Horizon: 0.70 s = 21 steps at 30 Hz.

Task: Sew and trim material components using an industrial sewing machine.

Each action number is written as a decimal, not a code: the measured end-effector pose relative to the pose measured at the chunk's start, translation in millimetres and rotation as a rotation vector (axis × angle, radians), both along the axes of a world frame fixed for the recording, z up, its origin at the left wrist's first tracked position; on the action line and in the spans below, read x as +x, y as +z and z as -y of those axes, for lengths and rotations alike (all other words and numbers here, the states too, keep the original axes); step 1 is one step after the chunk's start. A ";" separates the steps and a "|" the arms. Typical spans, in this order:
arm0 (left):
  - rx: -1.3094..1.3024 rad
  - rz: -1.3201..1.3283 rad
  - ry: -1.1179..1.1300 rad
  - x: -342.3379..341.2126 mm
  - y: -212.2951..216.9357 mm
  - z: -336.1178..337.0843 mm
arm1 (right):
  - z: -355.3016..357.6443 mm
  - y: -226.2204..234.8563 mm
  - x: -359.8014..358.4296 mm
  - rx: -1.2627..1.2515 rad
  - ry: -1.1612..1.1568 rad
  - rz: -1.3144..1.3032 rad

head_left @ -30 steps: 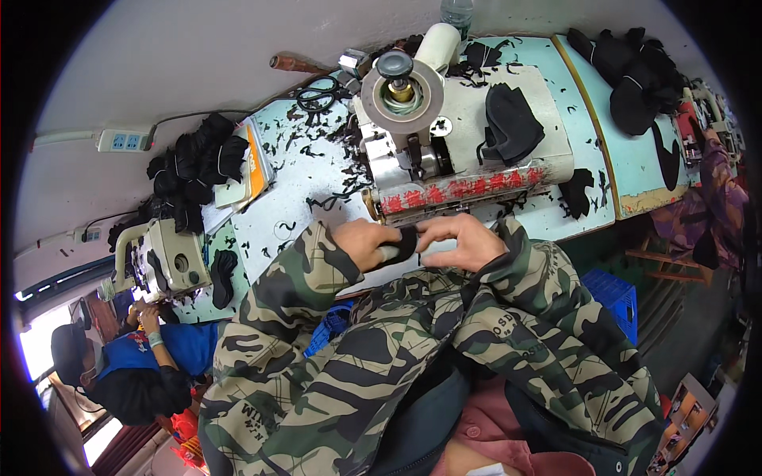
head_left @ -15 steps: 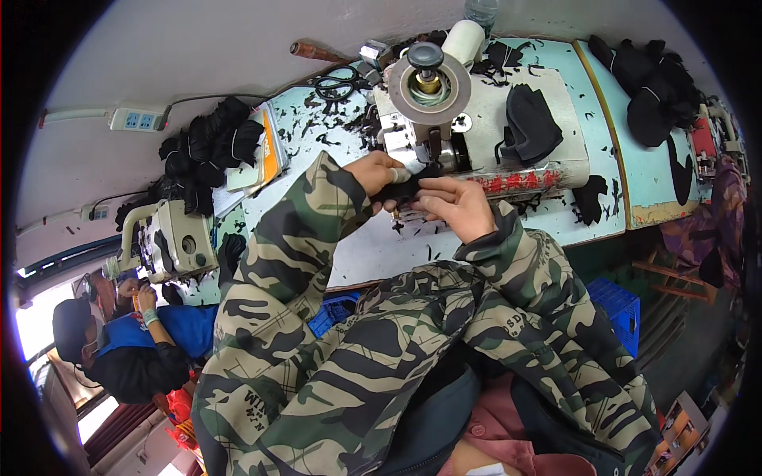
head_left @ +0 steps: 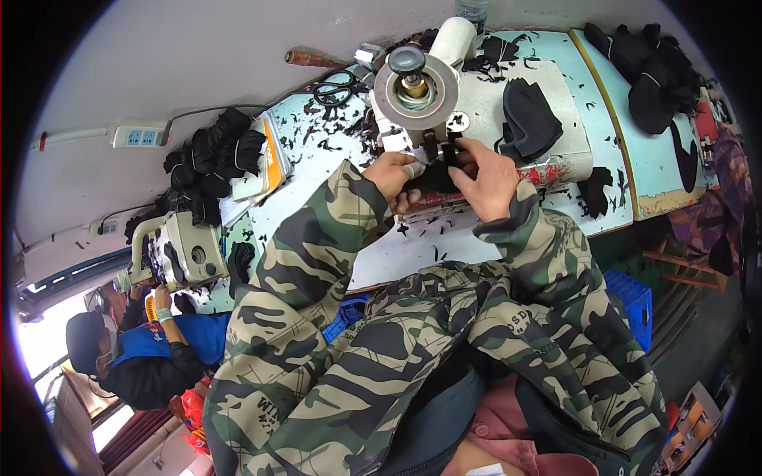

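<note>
A black cloth piece point(head_left: 434, 180) lies at the front of a white sewing machine point(head_left: 548, 75), right under its needle end. My left hand point(head_left: 390, 178) grips the left edge of the piece, fingers closed, with a light wrap round one finger. On the other side, my right hand point(head_left: 487, 182) pinches the cloth's right part close to the presser area, thumb and fingers bent. The cloth between them is partly hidden by my fingers. Above my hands stands the machine's round disc with a dark knob point(head_left: 407, 60). A stack of dark cut pieces point(head_left: 530, 119) rests on the machine bed.
Black scraps litter the pale table point(head_left: 317, 127), with black-handled scissors point(head_left: 334, 89) and a wooden-handled tool point(head_left: 312, 59) at the back. Bundled black pieces point(head_left: 213, 155) lie left, others point(head_left: 655, 79) far right. A co-worker point(head_left: 151, 357) sits at another machine point(head_left: 186, 250) on the left.
My right hand has shifted up and right, closer to the machine's needle end, and bent its fingers more. The left hand keeps its hold on the cloth. The view has shifted slightly.
</note>
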<state>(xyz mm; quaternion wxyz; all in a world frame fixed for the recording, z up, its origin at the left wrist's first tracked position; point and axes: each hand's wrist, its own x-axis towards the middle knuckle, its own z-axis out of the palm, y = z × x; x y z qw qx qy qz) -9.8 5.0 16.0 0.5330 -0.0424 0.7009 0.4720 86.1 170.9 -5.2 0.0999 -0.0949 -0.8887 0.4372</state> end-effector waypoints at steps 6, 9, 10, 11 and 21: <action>0.069 -0.074 0.043 0.1 -6.5 -0.2 | 15.5 1.1 16.9 -0.080 0.008 0.079; 0.074 -0.105 0.039 -11.9 -3.8 10.5 | 11.8 18.6 22.9 -0.274 -0.036 0.038; 0.062 -0.140 0.018 -11.3 -2.1 14.5 | 4.0 26.8 21.8 -0.282 -0.059 -0.037; 0.044 -0.163 -0.004 -9.7 0.0 17.9 | -5.0 34.7 19.1 -0.289 -0.097 -0.049; 0.350 -0.769 -0.074 66.3 -5.9 -57.0 | -92.1 43.2 8.3 0.438 0.025 -0.054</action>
